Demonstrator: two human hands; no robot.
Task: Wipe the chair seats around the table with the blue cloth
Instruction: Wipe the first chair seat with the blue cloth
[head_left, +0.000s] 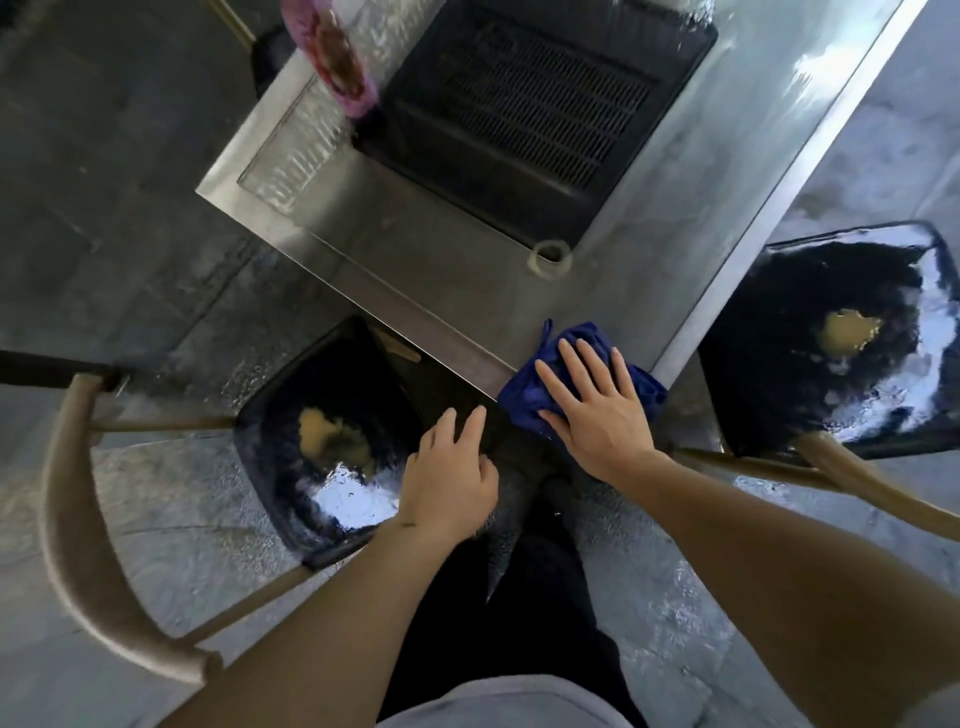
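The blue cloth (524, 392) lies crumpled on the near corner of the grey table (431, 270). My right hand (597, 405) rests flat on the cloth with fingers spread, pressing it down. My left hand (449, 478) hovers just left of the corner, fingers loosely apart, holding nothing. A black chair seat (322, 441) with a worn tan patch stands at the lower left, partly under the table edge. A second black seat (831, 343) with a similar patch stands at the right.
A black grille tray (519, 114) sits in the table's middle, with a roll of tape (550, 258) near it and a pink patterned object (332, 57) at the far edge. The left chair's curved wooden backrest (78, 519) arcs at the lower left. Grey floor surrounds everything.
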